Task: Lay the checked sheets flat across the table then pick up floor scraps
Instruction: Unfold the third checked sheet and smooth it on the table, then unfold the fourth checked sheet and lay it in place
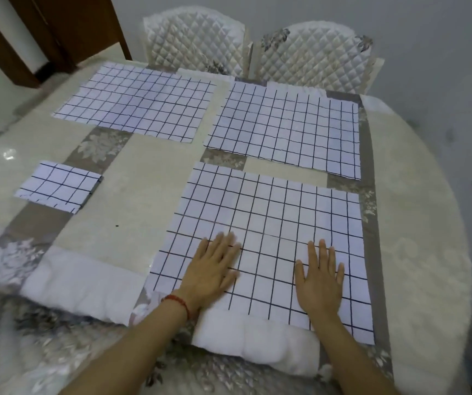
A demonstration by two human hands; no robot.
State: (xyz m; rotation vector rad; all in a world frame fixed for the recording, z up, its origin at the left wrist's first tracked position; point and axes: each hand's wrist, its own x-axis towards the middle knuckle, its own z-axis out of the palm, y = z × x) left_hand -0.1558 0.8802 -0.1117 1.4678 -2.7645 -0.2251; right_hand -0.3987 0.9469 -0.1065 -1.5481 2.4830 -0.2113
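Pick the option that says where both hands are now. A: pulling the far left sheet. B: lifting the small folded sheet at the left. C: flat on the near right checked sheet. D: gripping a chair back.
C: the left hand and right hand both lie open, palms down, on the near right checked sheet.

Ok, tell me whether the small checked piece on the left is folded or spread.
Cannot tell: small checked piece lies flat, its edges too unclear.
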